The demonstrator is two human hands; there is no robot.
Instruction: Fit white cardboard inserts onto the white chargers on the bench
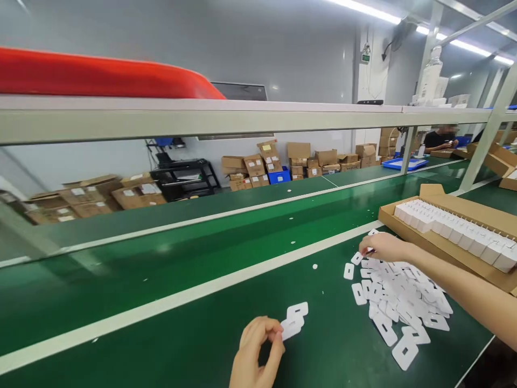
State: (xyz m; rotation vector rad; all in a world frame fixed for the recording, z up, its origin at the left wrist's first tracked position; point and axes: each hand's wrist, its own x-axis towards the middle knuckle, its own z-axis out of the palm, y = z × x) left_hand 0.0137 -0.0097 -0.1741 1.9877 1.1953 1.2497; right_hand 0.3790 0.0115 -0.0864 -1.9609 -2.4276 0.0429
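Note:
My left hand (256,350) is at the bottom middle, fingers pinched on a small stack of white flat plastic pieces (294,320) with rectangular cut-outs. My right hand (382,248) reaches out to the far edge of a heap of the same white pieces (398,299) spread on the green table, its fingers closed over one piece at the heap's top. Both hands rest low over the green surface (202,345).
An open cardboard box (448,248) holding a row of white blocks (456,229) lies right of the heap. A green conveyor belt (202,237) runs beyond a white stripe. Cardboard cartons and a blue bin stand by the far wall. Another person (440,137) sits at the far right.

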